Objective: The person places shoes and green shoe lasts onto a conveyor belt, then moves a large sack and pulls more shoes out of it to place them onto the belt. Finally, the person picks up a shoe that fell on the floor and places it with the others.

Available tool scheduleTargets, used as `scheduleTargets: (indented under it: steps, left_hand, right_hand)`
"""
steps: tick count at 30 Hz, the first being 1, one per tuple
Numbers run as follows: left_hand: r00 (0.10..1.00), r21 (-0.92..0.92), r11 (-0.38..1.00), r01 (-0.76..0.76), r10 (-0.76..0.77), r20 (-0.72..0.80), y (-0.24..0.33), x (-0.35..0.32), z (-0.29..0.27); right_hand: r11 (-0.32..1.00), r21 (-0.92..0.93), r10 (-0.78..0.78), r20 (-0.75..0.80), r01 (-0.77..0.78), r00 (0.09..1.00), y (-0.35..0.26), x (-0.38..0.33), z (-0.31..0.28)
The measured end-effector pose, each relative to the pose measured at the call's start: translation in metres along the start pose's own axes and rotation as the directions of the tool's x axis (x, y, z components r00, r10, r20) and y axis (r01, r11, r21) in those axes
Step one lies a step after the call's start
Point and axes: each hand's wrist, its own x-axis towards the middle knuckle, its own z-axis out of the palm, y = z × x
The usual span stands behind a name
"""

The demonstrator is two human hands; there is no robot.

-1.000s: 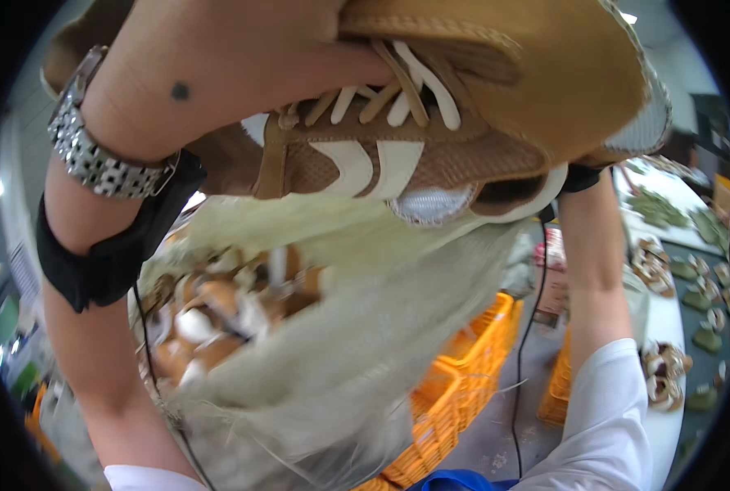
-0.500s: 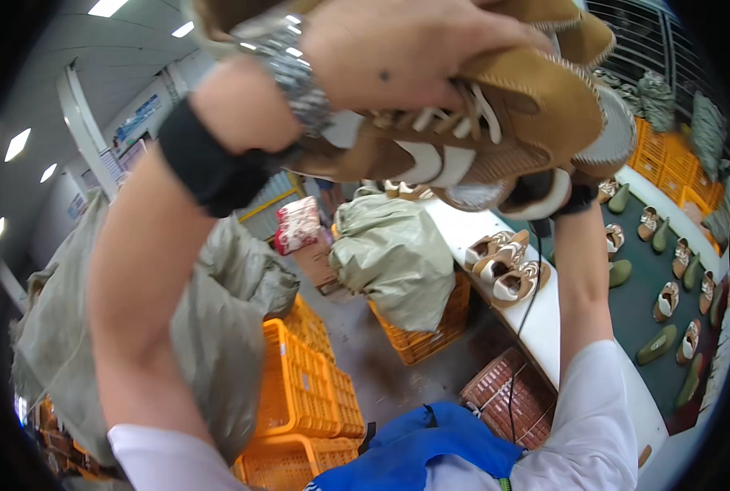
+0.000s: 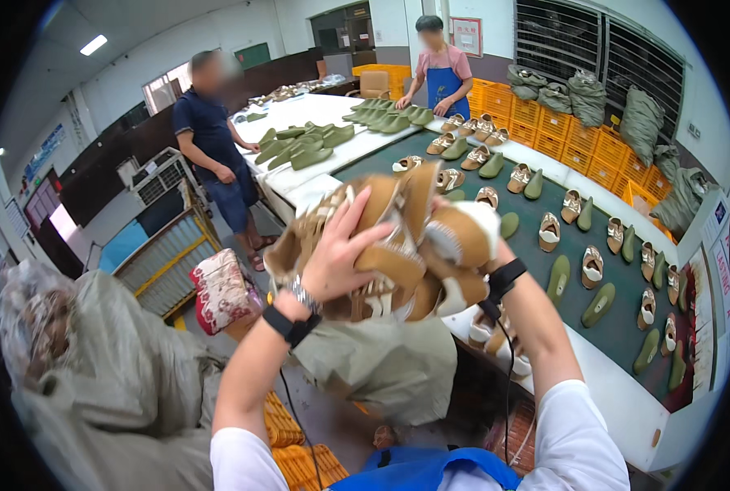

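Tan shoes (image 3: 397, 245), a bundle of several, sit raised at chest height between both hands, long axes running roughly left to right. The left hand (image 3: 340, 254) clamps over the near left side; the right hand (image 3: 483, 254), mostly hidden, seems closed on the far right. The green-topped table (image 3: 545, 213) lies just beyond.

White sleeves (image 3: 574, 425), black wristbands (image 3: 289, 326), blue apron (image 3: 430, 470)

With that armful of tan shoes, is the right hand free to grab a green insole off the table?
Probably not. The right hand and left hand both clasp the shoe bundle, held raised; the insole lies unblocked on the table beyond.
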Motion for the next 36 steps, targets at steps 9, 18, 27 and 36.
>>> scheduleTargets:
  steps: [9,18,27,36]
  left_hand:
    - [0.614,-0.302,0.542,0.785,-0.615,0.494,-0.2,-0.187,0.17]
    - [0.647,0.057,0.708,0.704,-0.673,0.357,-0.225,-0.139,0.164]
    - [0.196,-0.693,-0.077,0.716,-0.932,0.305,-0.288,-0.202,0.208]
    - [0.735,0.407,0.732,0.546,-0.652,0.186,-0.266,-0.181,0.169]
  right_hand:
    - [0.888,-0.298,0.42,0.221,-0.349,0.88,0.252,0.128,-0.083]
    - [0.852,-0.457,0.028,-0.447,-0.256,0.894,0.235,0.116,-0.208]
    - [0.799,-0.35,-0.102,-0.88,-0.489,0.464,0.254,0.094,-0.222]
    - [0.922,-0.087,0.266,-0.568,-0.377,0.779,0.221,0.078,-0.164]
